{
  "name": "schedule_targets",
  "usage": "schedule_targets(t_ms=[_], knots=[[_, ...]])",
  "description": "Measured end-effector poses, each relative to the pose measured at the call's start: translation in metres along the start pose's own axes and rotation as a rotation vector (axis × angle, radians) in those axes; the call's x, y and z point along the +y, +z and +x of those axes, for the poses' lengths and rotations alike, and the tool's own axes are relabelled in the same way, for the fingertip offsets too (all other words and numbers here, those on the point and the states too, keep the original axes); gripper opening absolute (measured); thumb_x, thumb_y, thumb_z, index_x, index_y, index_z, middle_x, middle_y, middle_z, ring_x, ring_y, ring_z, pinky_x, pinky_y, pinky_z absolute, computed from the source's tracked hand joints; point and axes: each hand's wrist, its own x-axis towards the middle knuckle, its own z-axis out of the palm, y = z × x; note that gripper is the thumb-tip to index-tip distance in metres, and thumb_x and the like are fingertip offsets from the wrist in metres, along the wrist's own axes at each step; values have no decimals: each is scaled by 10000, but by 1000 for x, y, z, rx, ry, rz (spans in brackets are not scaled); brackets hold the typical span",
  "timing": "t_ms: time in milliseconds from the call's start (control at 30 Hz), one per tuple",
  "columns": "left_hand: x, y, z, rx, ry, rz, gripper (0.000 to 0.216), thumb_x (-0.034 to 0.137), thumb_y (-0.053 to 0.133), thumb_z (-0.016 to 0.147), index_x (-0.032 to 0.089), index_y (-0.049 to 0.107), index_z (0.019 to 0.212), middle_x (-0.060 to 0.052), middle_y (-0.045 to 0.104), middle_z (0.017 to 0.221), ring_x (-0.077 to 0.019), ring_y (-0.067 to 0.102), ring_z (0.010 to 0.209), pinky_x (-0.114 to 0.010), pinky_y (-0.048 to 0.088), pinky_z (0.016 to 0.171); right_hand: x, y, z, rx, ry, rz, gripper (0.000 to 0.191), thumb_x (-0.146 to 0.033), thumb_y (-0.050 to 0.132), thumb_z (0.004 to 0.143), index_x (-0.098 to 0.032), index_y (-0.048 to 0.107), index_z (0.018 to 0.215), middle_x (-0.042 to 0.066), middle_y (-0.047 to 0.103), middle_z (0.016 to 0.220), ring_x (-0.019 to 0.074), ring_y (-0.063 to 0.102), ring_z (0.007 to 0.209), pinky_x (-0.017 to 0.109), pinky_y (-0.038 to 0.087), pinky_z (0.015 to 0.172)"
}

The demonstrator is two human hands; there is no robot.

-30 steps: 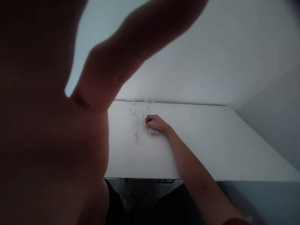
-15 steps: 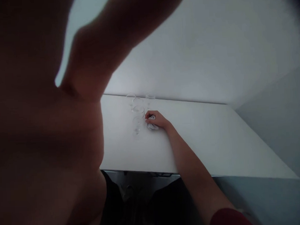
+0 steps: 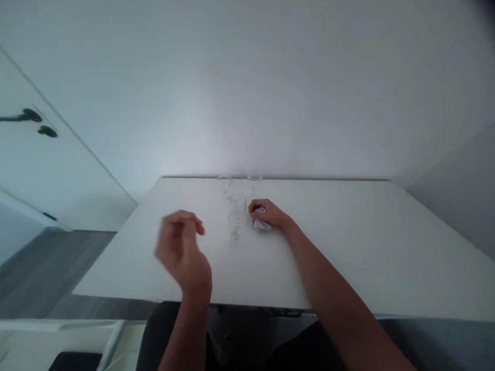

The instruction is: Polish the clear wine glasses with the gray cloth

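Observation:
My right hand (image 3: pixel 269 211) rests on the white table (image 3: pixel 336 247), its fingers closed around a crumpled whitish cloth (image 3: pixel 262 225). Just left of it stands a cluster of several clear stemmed glasses (image 3: pixel 237 200), faint against the white surface. The nearest glass almost touches the cloth side of my hand; whether they meet I cannot tell. My left hand (image 3: pixel 182 254) hovers over the table's left front part, apart from the glasses. It is somewhat blurred, with fingers loosely curled, a gap between them and the thumb, and nothing visible in it.
A pale wall (image 3: pixel 268 97) runs along the table's back edge. On the left is a white door with a dark handle (image 3: pixel 27 115). At lower left stands a white frame (image 3: pixel 107 350) with a dark item beside it. My legs are under the table's front edge.
My left arm and hand, which blocked the left half of the view up close, have dropped down over the table. My right hand keeps hold of the cloth; the view has shifted slightly.

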Motion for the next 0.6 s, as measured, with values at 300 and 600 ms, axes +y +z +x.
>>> schedule_targets(t_ms=[300, 600], knots=[[-98, 13, -64, -453, -162, 311, 620, 332, 955, 708, 267, 613, 1222, -115, 716, 1201, -325, 681, 1064, -513, 573, 897, -2, -1, -1, -32, -17, 72, 126, -311, 735, 824, -196, 716, 869, 24, 721, 889, 197, 648, 872, 341, 498, 879], [-83, 43, -72, -633, -188, 165, 451, 287, 825, 879, 288, 553, 1238, -62, 775, 1195, -265, 773, 1062, -458, 587, 961, 4, 0, 4, 12, 77, 329, 224, -394, 756, 836, -175, 738, 793, -13, 637, 717, 131, 542, 662, 254, 401, 638]])
